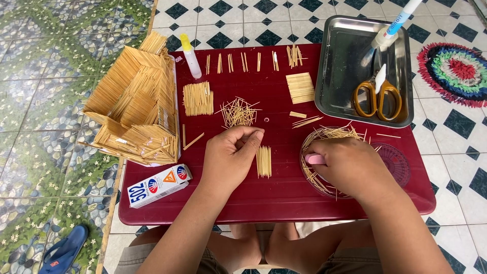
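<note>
My left hand (pixel 229 157) rests on the dark red table (pixel 284 203), fingers pinched together just left of a small row of aligned toothpicks (pixel 263 161); I cannot tell if it pinches a stick. My right hand (pixel 350 165) lies over a round clear dish (pixel 398 162) full of toothpicks and grips a pink object (pixel 314 159). A loose heap of toothpicks (pixel 237 112) lies beyond my left hand.
A toothpick-built house (pixel 137 101) stands at the table's left edge. A glue box (pixel 160 185), a small glue bottle (pixel 191 56), flat toothpick panels (pixel 198 98) (pixel 300 87), and a steel tray (pixel 337 96) with orange scissors (pixel 378 96) and a glue tube (pixel 393 28) surround the work.
</note>
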